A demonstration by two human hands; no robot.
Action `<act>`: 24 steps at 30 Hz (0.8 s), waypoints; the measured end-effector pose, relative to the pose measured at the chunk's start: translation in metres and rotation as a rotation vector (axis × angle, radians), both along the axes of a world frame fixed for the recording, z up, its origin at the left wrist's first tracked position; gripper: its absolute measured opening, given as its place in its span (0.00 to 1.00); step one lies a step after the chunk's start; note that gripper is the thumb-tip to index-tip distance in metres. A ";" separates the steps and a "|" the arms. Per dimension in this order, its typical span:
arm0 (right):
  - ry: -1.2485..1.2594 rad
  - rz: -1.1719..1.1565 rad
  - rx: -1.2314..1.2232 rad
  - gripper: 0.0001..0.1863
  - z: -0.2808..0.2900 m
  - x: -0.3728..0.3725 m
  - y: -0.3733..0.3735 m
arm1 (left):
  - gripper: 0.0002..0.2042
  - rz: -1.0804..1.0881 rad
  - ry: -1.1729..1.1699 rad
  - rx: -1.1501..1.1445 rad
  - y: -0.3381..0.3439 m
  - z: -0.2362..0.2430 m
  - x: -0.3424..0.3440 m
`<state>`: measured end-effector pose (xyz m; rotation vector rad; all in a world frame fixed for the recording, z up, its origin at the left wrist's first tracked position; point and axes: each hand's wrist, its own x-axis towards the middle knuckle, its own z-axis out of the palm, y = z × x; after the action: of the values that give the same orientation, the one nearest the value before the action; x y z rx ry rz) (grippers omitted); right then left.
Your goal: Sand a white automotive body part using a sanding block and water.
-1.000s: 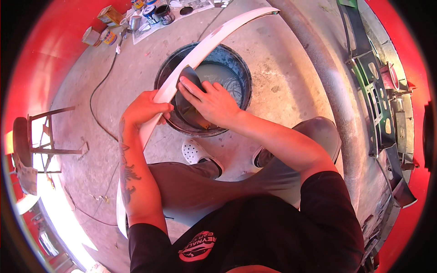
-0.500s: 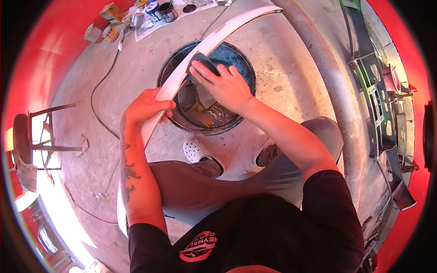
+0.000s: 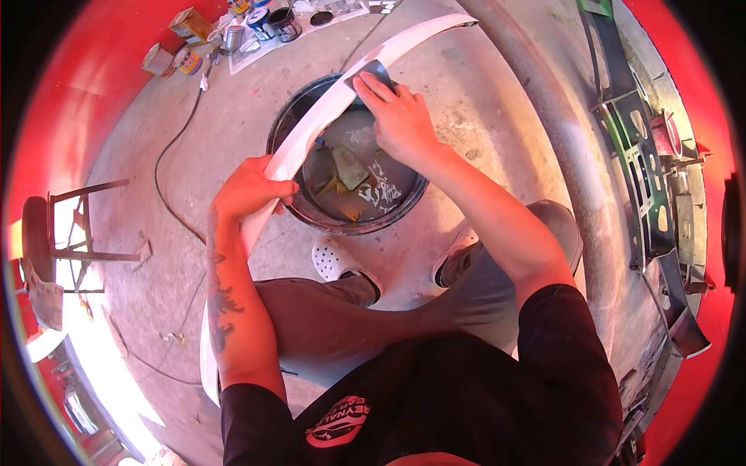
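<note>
A long, curved white trim panel (image 3: 305, 136) runs slantwise across the view, from my left side up to the far middle. Around its lower part my left hand (image 3: 250, 186) is closed, thumb on the near side. My right hand (image 3: 406, 124) presses a dark sandpaper sheet (image 3: 378, 72) against the panel's upper stretch, with the fingers laid over the sheet. Beneath the panel stands a round black tub (image 3: 353, 229) of murky water. A grey-green block (image 3: 350, 168) and some yellowish pieces lie in it; the panel hides part of the tub.
Paint cans (image 3: 286, 25) and a lid stand on newspaper at the far left. A dark hose (image 3: 159, 167) curves over the concrete floor. To the left is a metal-framed stool (image 3: 78, 252); along the right wall lean black and green car parts (image 3: 641, 179).
My right hand has slid up and to the right along the panel with the sandpaper, uncovering more of the tub's water. My left hand has hardly moved.
</note>
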<state>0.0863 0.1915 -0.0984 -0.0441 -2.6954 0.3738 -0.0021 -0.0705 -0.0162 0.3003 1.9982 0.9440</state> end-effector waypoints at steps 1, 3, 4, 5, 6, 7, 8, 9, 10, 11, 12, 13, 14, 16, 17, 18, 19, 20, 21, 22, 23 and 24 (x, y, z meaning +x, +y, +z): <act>0.004 0.004 -0.016 0.40 -0.001 0.003 -0.007 | 0.17 -0.001 0.001 0.001 0.001 0.000 0.001; 0.013 0.101 0.017 0.40 0.006 0.013 -0.023 | 0.18 0.010 0.007 -0.004 -0.006 0.001 0.006; 0.008 0.152 0.022 0.39 0.008 0.016 -0.025 | 0.18 0.013 0.007 -0.006 -0.010 0.002 0.008; 0.003 0.203 0.028 0.39 0.011 0.018 -0.026 | 0.19 0.010 0.011 -0.006 -0.014 0.006 0.011; 0.008 0.151 0.079 0.39 0.014 0.018 -0.016 | 0.19 0.001 0.012 -0.003 -0.014 0.008 0.014; 0.060 0.089 0.081 0.39 0.005 0.013 -0.001 | 0.19 -0.001 0.009 -0.002 -0.015 0.008 0.015; -0.005 0.005 0.058 0.38 0.007 0.008 0.018 | 0.19 -0.008 -0.006 0.006 -0.016 0.008 0.016; -0.069 -0.080 0.036 0.37 0.010 0.005 0.032 | 0.20 -0.016 -0.019 0.016 -0.016 0.008 0.015; -0.069 -0.080 0.039 0.37 0.008 0.003 0.036 | 0.20 -0.016 -0.019 0.019 -0.017 0.006 0.014; -0.090 -0.118 0.033 0.37 0.008 0.001 0.037 | 0.21 -0.018 -0.047 0.025 -0.018 0.003 0.012; -0.112 -0.157 0.027 0.37 0.009 0.001 0.038 | 0.22 -0.021 -0.075 0.031 -0.019 0.001 0.011; -0.111 -0.158 0.028 0.37 0.005 0.005 0.026 | 0.22 -0.022 -0.074 0.032 -0.021 0.001 0.011; -0.077 0.011 0.067 0.38 0.010 0.014 -0.005 | 0.22 0.022 -0.089 0.056 -0.027 0.001 0.013; -0.043 0.174 0.106 0.39 0.016 0.019 -0.021 | 0.21 0.060 -0.105 0.081 -0.031 0.002 0.014; -0.014 0.183 0.106 0.39 0.016 0.019 -0.020 | 0.21 0.057 -0.103 0.089 -0.030 0.003 0.014; 0.015 0.193 0.106 0.38 0.016 0.017 -0.018 | 0.20 0.055 -0.101 0.096 -0.030 0.003 0.014; 0.046 0.129 0.108 0.39 0.011 0.012 -0.005 | 0.20 0.053 -0.103 0.095 -0.030 0.002 0.014; 0.007 0.051 0.119 0.39 0.010 0.005 0.014 | 0.19 0.041 -0.096 0.100 -0.029 0.003 0.014; -0.033 -0.028 0.133 0.39 0.011 0.000 0.027 | 0.18 0.027 -0.091 0.108 -0.026 0.002 0.014; -0.031 -0.028 0.136 0.39 0.009 -0.001 0.030 | 0.18 0.027 -0.090 0.112 -0.024 0.001 0.013; -0.089 -0.096 0.092 0.37 0.009 -0.003 0.030 | 0.19 0.013 -0.074 0.097 -0.022 -0.001 0.013; -0.146 -0.165 0.047 0.35 0.010 -0.004 0.030 | 0.20 -0.003 -0.058 0.082 -0.021 -0.002 0.013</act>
<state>0.0827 0.2211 -0.0882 -0.2881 -2.8175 0.2655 0.0111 -0.0912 -0.0180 0.3177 1.9086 1.0232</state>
